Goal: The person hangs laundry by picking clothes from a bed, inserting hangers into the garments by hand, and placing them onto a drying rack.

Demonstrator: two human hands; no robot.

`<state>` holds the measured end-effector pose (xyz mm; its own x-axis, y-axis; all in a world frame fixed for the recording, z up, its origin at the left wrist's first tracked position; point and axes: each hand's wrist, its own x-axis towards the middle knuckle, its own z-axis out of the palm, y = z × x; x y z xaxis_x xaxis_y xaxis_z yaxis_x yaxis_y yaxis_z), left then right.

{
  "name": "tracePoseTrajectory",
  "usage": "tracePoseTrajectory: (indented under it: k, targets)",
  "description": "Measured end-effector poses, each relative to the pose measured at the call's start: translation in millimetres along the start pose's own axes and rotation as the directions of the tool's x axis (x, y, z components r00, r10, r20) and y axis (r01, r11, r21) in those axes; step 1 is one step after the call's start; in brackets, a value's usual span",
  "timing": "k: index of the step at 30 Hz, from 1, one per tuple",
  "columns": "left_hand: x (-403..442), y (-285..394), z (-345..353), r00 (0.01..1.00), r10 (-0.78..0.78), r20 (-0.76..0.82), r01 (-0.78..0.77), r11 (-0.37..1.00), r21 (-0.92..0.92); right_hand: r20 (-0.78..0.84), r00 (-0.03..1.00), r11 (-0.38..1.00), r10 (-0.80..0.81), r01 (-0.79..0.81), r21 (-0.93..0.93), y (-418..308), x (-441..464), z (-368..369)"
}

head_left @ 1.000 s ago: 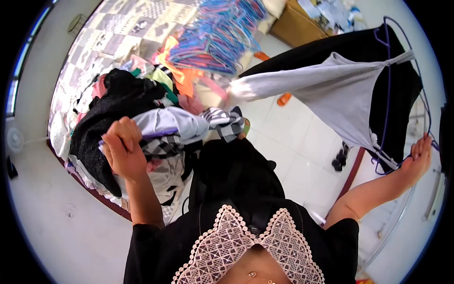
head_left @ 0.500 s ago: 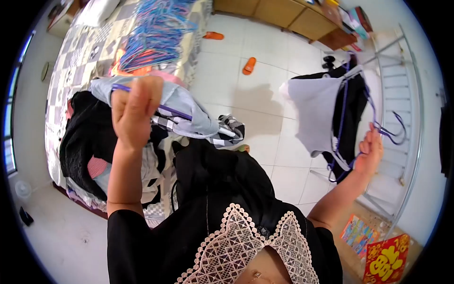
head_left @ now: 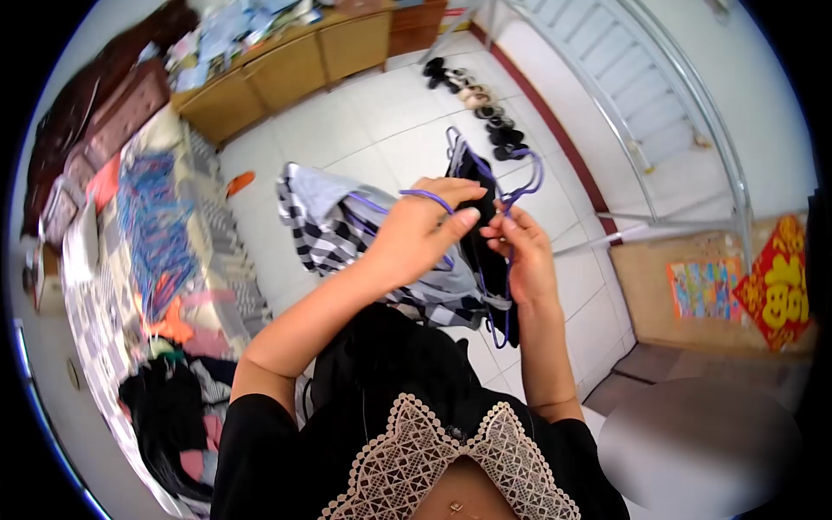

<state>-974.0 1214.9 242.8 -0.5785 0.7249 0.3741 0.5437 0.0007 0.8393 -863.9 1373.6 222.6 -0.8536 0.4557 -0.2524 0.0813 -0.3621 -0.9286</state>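
Observation:
In front of my body, my left hand (head_left: 422, 227) is closed around a purple clothes hanger (head_left: 426, 198), its hook showing above the fingers. A grey and black-and-white checked garment (head_left: 319, 227) hangs from that hanger on the left. Close beside it, my right hand (head_left: 524, 253) pinches purple hangers (head_left: 523, 192) near their hooks. Black clothing (head_left: 475, 234) hangs on these, partly hidden behind my left hand. The fingertips of both hands are nearly together.
On the bed (head_left: 234, 299) at left lie a pile of blue hangers (head_left: 156, 225) and a heap of dark clothes (head_left: 165, 407). A wooden cabinet (head_left: 286, 69) stands behind. Shoes (head_left: 503, 134) line the wall near a metal frame (head_left: 685, 78). An orange slipper (head_left: 241, 183) lies by the bed.
My view has turned right, away from the bed. My hands, far apart before, have come together in front of me, bringing the checked garment beside the hangers in my right hand.

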Motion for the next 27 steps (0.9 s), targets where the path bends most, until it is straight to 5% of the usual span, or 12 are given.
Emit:
tracePoseTrajectory:
  k: [5, 10, 13, 15, 16, 18, 19, 21, 23, 25, 27]
  targets:
    - [66.6, 3.2, 107.1, 0.994, 0.02, 0.103, -0.021, 1.0, 0.005, -0.06, 0.995, 0.988, -0.078, 0.085, 0.131, -6.0, -5.1, -49.0]
    - [127.0, 20.9, 168.0, 0.906, -0.178, 0.383, 0.33, 0.865, -0.378, -0.218, 0.971, 0.96, -0.098, 0.15, 0.238, -13.9, 3.6, -93.4]
    - [158.6, 16.2, 202.2, 0.878, -0.06, 0.475, 0.268, 0.884, -0.383, -0.31, 0.944, 0.943, -0.11, 0.198, 0.269, -25.6, 15.4, -115.5]
    - [194.0, 10.6, 223.1, 0.874, 0.174, 0.454, -0.069, 0.969, -0.239, -0.277, 0.955, 0.938, -0.109, 0.191, 0.29, -33.2, 27.8, -144.2]
    - [205.3, 11.3, 233.2, 0.852, 0.125, 0.508, 0.051, 0.947, -0.318, -0.301, 0.948, 0.923, -0.105, 0.205, 0.325, -38.7, 32.8, -151.8]
    - [230.3, 19.4, 248.6, 0.736, 0.081, 0.672, 0.251, 0.889, -0.382, -0.379, 0.918, 0.915, -0.117, 0.248, 0.319, -47.0, 39.6, -167.2]
    - [243.0, 22.3, 257.8, 0.713, 0.118, 0.691, 0.23, 0.892, -0.39, -0.418, 0.903, 0.91, -0.095, 0.249, 0.331, -50.2, 43.8, -175.0]
    - [275.0, 34.1, 279.4, 0.546, 0.129, 0.828, 0.497, 0.746, -0.443, -0.511, 0.844, 0.922, -0.165, 0.316, 0.223, -64.7, 55.5, -199.9]
    - [288.8, 35.8, 296.8, 0.492, 0.234, 0.839, 0.482, 0.729, -0.486, -0.654, 0.736, 0.969, -0.174, 0.247, 0.021, -59.9, 59.6, -213.5]
    - [298.5, 49.0, 305.7, 0.314, 0.229, 0.921, 0.52, 0.77, -0.369, -0.748, 0.628, 0.957, -0.214, 0.289, -0.031, -51.5, 54.4, -219.7]
    - [297.2, 51.1, 340.9, 0.255, 0.305, 0.917, 0.5, 0.77, -0.395, -0.815, 0.522, 0.943, -0.251, 0.321, -0.086, -46.7, 54.4, -236.7]
